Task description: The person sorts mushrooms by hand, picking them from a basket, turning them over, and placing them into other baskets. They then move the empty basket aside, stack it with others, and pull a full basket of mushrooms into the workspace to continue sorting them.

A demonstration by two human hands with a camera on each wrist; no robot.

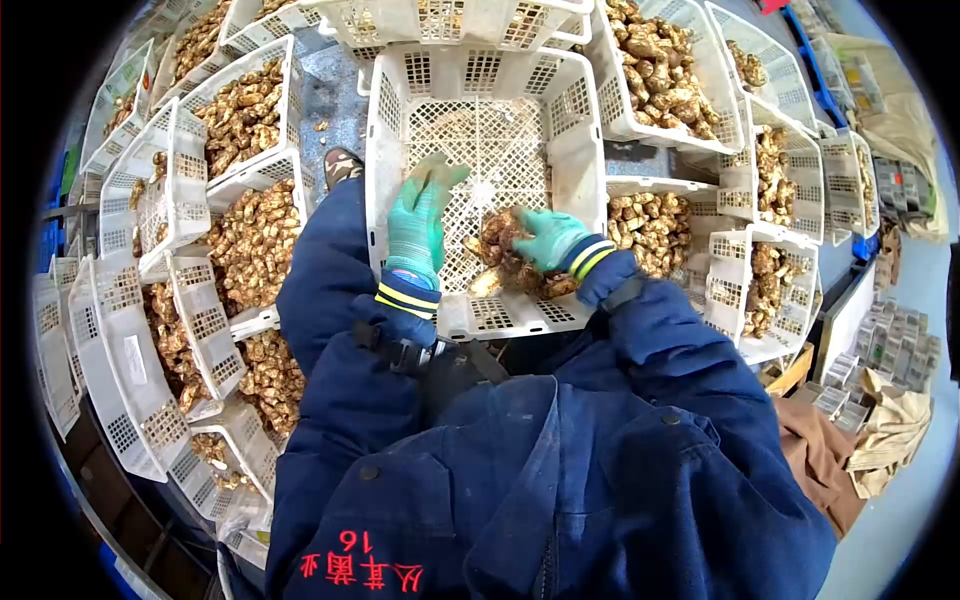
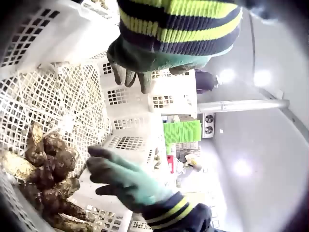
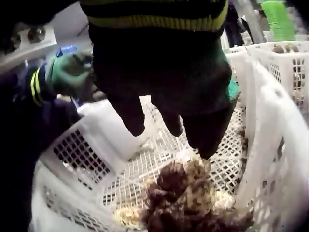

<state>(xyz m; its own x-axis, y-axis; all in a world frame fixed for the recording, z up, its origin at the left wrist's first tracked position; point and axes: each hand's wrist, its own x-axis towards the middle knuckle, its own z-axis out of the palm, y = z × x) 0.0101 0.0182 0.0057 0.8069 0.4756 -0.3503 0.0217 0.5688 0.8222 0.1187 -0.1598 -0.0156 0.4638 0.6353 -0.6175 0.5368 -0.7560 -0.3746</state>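
A white plastic crate [image 1: 480, 140] with a lattice floor stands in front of the person. Several brown, soil-stained mushrooms [image 1: 497, 238] lie clumped at its near right, some with pale stems. The right hand [image 1: 550, 238], in a green glove, is right over this clump; in the left wrist view its fingers [image 2: 106, 166] are loosely spread, with none of the mushrooms between them. Also gloved in green, the left hand [image 1: 420, 212] hovers over the left side of the crate, fingers extended and holding nothing.
Crates of mushrooms [image 1: 250, 245] line the left side, and more mushrooms [image 1: 660, 75] fill crates on the right. Another crate [image 1: 450, 20] adjoins the far end. Grey boxes [image 1: 880, 350] and a brown cloth [image 1: 815, 450] are at far right. A shoe [image 1: 343, 165] shows left of the crate.
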